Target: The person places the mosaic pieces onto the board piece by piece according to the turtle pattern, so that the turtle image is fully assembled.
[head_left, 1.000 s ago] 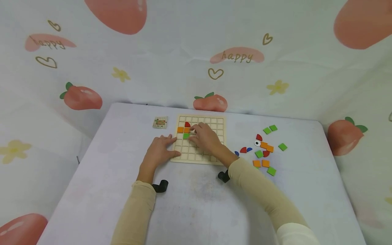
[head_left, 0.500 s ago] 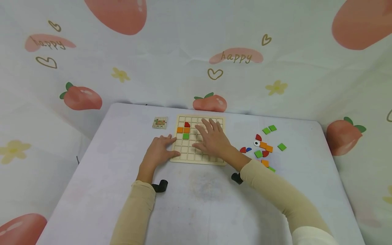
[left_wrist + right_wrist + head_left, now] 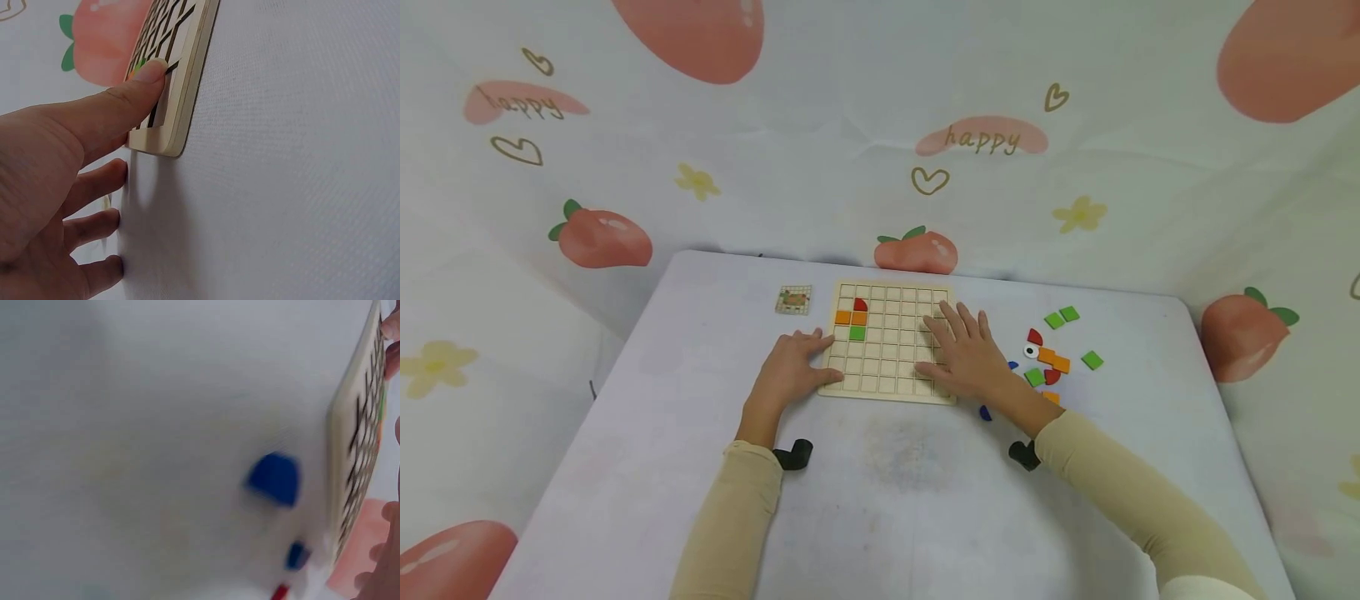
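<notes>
A wooden grid board point(image 3: 887, 358) lies on the table, with a red quarter-round tile point(image 3: 861, 305), two orange square tiles point(image 3: 851, 318) and a green square tile point(image 3: 857, 333) set in its upper left cells. My left hand point(image 3: 786, 371) rests at the board's left edge; in the left wrist view its thumb point(image 3: 153, 72) lies on the rim while the other fingers spread beside it. Over the board's right edge, my right hand point(image 3: 973, 354) has its fingers spread and holds nothing. Blue pieces point(image 3: 275, 479) lie beside the board below it, blurred in the right wrist view.
Right of the board lie loose green tiles point(image 3: 1092, 360), orange tiles point(image 3: 1061, 364), red quarter-rounds point(image 3: 1035, 336) and a white eye tile point(image 3: 1032, 352). A small pattern card point(image 3: 793, 299) lies left of the board. A printed cloth point(image 3: 820, 150) hangs behind the table point(image 3: 880, 500).
My right hand has left the tiles on the board, its fingers have spread, and it has moved right to the board's right edge. My left hand has stayed in place.
</notes>
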Action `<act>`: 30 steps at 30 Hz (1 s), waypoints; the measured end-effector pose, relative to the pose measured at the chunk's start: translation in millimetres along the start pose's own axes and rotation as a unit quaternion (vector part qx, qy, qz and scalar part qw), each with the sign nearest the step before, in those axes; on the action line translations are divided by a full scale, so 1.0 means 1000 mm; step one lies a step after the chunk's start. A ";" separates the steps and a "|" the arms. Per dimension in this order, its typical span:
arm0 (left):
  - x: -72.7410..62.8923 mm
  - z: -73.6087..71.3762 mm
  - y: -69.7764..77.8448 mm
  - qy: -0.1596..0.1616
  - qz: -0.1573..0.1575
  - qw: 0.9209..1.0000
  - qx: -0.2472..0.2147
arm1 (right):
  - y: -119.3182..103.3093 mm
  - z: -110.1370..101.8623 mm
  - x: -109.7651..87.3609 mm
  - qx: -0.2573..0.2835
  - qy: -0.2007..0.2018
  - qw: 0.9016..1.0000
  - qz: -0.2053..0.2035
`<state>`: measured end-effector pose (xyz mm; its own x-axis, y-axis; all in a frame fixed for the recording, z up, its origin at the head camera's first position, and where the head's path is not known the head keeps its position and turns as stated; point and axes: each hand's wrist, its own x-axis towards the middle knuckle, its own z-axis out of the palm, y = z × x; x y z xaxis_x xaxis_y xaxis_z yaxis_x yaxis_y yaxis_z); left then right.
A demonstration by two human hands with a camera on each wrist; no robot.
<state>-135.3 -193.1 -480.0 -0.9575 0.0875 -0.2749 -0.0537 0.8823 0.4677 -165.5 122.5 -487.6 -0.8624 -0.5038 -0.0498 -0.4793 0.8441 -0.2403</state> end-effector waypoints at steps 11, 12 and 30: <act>0.001 -0.001 0.001 -0.004 0.003 1.000 0.005 | 0.028 0.005 -0.034 0.022 0.000 0.999 0.031; 0.001 -0.001 0.001 -0.004 0.002 1.000 0.004 | 0.030 0.004 -0.037 0.024 -0.002 0.999 0.033; 0.000 0.001 0.000 -0.002 0.001 1.000 -0.011 | 0.079 -0.010 -0.070 0.080 0.037 0.996 0.023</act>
<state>-135.2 -192.7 -480.7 -0.9565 0.0910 -0.2770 -0.0579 0.8718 0.4865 -144.7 226.2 -493.3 -0.8957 -0.4447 0.0051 -0.4111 0.8235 -0.3909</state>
